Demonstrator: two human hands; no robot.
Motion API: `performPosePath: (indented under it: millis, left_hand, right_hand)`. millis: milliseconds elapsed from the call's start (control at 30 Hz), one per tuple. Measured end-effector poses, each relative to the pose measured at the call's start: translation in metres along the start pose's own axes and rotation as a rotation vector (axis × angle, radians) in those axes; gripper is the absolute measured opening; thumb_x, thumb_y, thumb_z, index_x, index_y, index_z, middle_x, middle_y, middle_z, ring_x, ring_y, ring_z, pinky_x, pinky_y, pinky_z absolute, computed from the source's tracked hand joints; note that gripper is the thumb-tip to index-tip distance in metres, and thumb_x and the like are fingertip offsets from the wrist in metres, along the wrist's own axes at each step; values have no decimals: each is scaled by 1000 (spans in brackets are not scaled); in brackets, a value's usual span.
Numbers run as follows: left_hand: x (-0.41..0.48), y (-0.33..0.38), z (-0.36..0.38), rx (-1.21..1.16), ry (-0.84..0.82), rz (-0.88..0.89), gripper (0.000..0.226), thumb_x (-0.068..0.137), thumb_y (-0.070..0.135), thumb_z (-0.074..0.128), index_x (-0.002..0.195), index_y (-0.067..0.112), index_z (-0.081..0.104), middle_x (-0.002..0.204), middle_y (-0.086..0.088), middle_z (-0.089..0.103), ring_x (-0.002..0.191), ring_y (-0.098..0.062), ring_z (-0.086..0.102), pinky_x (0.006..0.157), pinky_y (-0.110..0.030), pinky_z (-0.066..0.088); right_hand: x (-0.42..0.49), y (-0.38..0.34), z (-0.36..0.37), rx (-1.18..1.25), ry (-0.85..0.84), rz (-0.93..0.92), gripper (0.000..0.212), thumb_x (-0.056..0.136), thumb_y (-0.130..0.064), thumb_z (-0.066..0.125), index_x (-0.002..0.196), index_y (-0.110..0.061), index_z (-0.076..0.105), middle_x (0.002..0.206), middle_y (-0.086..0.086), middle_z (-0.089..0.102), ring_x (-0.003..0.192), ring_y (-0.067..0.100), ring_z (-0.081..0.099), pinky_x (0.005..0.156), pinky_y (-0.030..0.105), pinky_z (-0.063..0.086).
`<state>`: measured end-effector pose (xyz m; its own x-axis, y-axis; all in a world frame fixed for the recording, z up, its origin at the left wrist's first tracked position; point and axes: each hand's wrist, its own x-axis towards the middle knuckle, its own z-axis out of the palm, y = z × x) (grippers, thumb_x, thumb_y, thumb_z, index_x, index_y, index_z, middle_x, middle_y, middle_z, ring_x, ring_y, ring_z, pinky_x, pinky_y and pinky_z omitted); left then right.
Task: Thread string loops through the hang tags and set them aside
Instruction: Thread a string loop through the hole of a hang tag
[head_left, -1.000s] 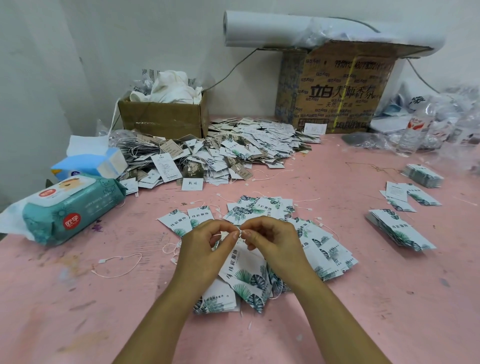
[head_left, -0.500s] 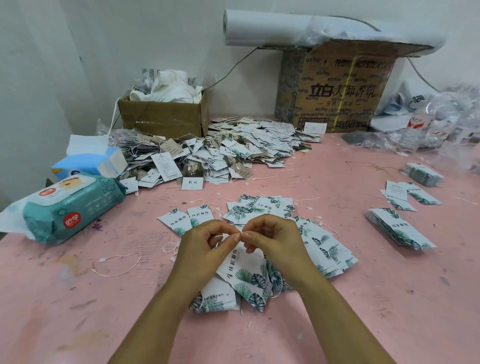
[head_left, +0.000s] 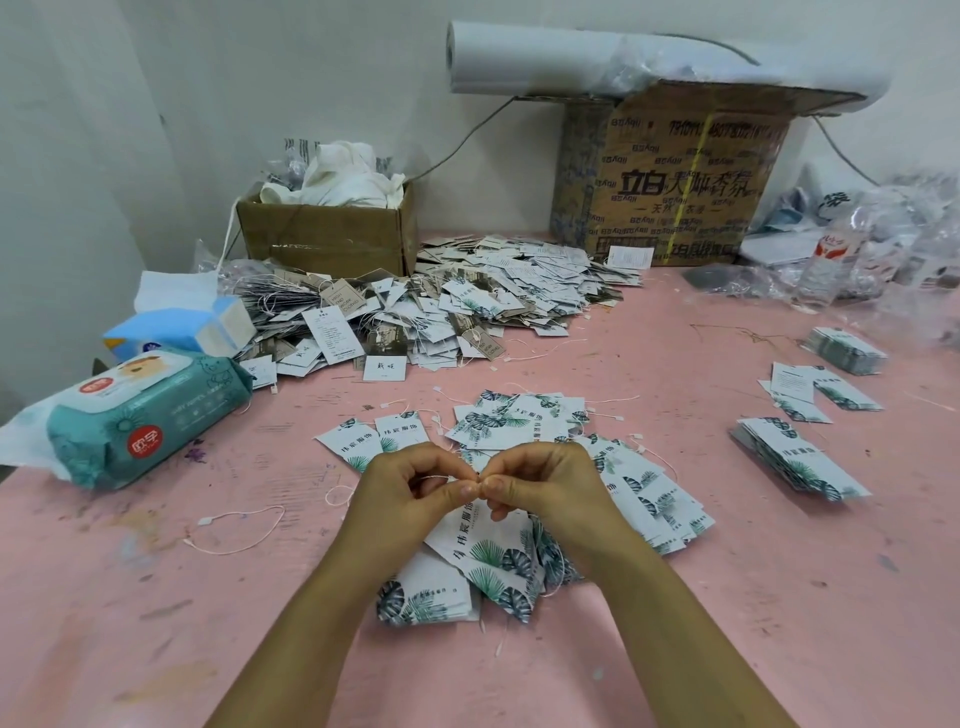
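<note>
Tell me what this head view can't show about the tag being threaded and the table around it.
Head view:
- Hole of the held hang tag: covered by the pinching left hand and right hand.
- String loop: too thin to tell whether it is through.
- Small cardboard box: contents under the white cloth hidden.
- Clear plastic bags: cut off by the right edge.
</note>
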<state>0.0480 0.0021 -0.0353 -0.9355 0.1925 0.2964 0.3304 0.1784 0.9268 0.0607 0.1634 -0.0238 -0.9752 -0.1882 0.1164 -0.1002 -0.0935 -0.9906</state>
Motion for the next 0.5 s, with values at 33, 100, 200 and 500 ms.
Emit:
performPosePath:
  millis: [33,100,200,500]
  left_hand:
    - [0,0,0,0,-2,-2,21,70,7,76,62,25,70,44,7,34,44,-4,27,47,-13,27]
    - [0,0,-1,3,-6,4,24,70,7,76,61,29,71,50,-6,36,46,-7,27,47,-15,27]
    - [0,0,-1,6,-8,13,23,70,7,76,60,27,70,55,-22,37,49,-12,28,49,-17,28]
    - [-2,-1,3,-66,-2,11,6,72,17,72,70,19,67,40,12,33,43,-3,26,46,-12,28]
  right_hand:
    - [0,0,0,-12,0,-3,18,67,1,71,60,-16,71,55,2,65,49,12,59,53,19,50]
    - [0,0,0,-30,-2,-11,23,71,6,69,61,-15,71,54,2,65,48,11,59,52,19,50]
    - [0,0,0,-35,-4,-10,24,70,5,70,60,-16,71,53,2,65,47,11,58,52,19,49]
    - [2,4,1,51,4,-48,5,62,-11,72,65,-15,73,59,5,67,52,13,60,54,21,50]
